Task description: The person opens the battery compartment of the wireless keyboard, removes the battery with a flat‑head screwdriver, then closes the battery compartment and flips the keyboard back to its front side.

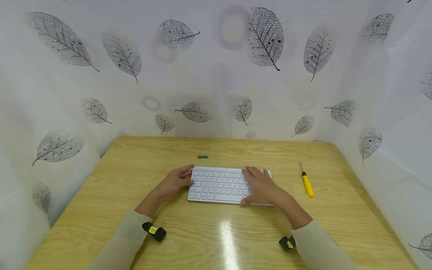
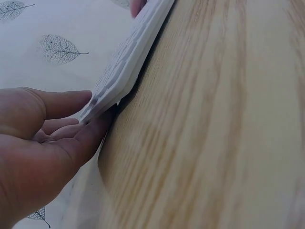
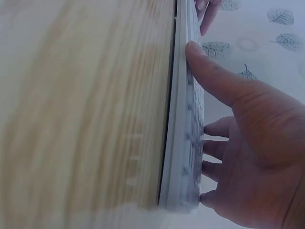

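Observation:
A white keyboard (image 1: 219,185) lies on the wooden table, its long side running left to right. At its left end is my left hand (image 1: 170,184). The left wrist view shows that hand pinching the keyboard's corner, thumb at the upper edge and a finger beneath. My right hand (image 1: 264,187) spreads over the right part of the keys and covers some of them. In the right wrist view, its thumb (image 3: 209,67) touches the keyboard's near edge, while the fingertips rest on the key side.
Behind the keyboard lies a small green battery (image 1: 203,156). A screwdriver (image 1: 307,185) with a yellow handle lies to the right, its shaft pointing away. A leaf-patterned curtain (image 1: 216,75) surrounds the table's back and sides.

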The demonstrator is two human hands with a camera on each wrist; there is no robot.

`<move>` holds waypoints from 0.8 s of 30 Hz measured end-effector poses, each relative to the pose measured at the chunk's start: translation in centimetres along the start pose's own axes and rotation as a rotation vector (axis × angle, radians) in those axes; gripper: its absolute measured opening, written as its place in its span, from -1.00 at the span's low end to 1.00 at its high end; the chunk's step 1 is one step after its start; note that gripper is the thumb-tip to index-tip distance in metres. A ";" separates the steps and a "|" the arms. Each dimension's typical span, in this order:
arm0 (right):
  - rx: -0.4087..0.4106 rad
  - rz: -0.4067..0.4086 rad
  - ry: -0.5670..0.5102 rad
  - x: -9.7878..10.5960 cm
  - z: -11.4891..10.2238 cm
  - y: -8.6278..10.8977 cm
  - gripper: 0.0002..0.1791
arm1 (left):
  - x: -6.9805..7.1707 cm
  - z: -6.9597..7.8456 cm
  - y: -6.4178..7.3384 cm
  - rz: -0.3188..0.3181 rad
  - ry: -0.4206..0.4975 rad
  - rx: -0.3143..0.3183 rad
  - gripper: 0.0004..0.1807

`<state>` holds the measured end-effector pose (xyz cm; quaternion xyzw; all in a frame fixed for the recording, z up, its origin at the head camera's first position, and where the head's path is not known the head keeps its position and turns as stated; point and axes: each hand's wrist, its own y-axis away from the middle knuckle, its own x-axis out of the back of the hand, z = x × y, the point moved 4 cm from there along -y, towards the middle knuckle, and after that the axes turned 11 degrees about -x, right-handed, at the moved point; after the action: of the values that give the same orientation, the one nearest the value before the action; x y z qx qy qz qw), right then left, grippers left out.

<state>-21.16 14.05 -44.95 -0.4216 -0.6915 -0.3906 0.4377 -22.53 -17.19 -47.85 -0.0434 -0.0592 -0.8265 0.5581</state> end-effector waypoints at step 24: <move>-0.051 0.000 -0.108 0.3 2.2 1.0 0.09 | 0.4 0.4 0.3 0.162 -0.189 0.018 -0.45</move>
<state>-20.91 16.47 -45.13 -0.4533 -0.7039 -0.3848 0.3887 -22.38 -17.57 -47.42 -0.1207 -0.1150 -0.7703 0.6155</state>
